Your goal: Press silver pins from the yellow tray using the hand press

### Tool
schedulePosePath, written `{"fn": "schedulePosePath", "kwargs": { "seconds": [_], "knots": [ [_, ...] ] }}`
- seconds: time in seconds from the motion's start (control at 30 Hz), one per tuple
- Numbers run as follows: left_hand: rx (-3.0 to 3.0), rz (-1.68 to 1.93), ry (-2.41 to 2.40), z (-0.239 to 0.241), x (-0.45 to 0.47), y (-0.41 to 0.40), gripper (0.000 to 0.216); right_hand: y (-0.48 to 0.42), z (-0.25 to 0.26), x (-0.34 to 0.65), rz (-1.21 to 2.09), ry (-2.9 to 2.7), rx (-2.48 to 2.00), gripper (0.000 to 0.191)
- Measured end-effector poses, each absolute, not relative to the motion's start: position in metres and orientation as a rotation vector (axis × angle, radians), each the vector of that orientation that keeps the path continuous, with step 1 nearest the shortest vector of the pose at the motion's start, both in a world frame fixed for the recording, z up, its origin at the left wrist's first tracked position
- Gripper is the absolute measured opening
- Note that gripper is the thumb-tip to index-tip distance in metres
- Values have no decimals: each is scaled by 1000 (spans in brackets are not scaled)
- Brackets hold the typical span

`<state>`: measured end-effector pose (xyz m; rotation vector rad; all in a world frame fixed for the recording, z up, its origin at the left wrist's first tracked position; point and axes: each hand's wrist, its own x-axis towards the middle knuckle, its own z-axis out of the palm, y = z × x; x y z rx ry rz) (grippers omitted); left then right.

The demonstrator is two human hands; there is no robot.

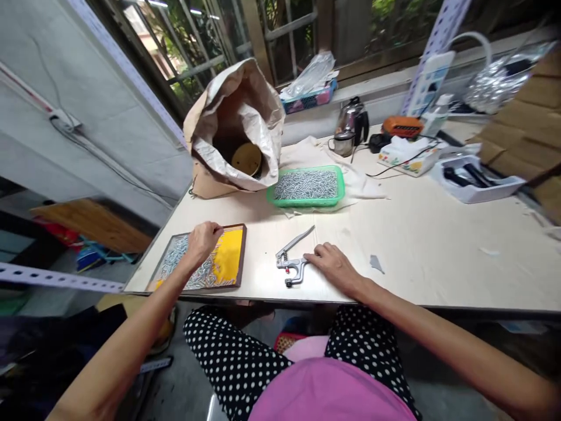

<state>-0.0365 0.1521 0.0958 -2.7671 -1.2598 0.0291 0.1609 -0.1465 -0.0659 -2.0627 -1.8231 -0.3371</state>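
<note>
My left hand (204, 238) is above the far side of a shallow dark-rimmed tray (241, 257) with a yellow bottom. Its fingers are drawn together, and whatever they may hold is hidden. Small silvery metal pieces (199, 276) are heaped over the tray's left and middle part. On the table lies a pair of grey hand pliers (293, 263) with a spring and a small red part, looking like snap pliers. Its upper handle stands apart from the lower one. My right hand (333, 266) rests on the table with its fingers closed round the end of the lower handle.
A green tray (341, 186) full of similar metal pieces stands behind the pliers. Left of it is a large open paper sack (205, 175) with a round yellowish thing inside. A grey scrap (376, 264) lies right of my right hand. A white box (491, 190) stands far right.
</note>
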Motion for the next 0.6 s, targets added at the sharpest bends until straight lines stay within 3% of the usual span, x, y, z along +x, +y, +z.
{"fn": "schedulePosePath", "kwargs": {
  "seconds": [0.13,0.4,0.6],
  "knots": [
    [-2700,229,-1299,66,-69,173,31,-148,-65,159,-368,-1821,-2027,28],
    [-2777,178,-1164,33,-66,188,27,-147,-71,156,-414,-1770,-2005,27],
    [-2815,90,-1165,35,-70,196,27,-146,-70,157,-440,-1800,-2027,27]
  ]
}}
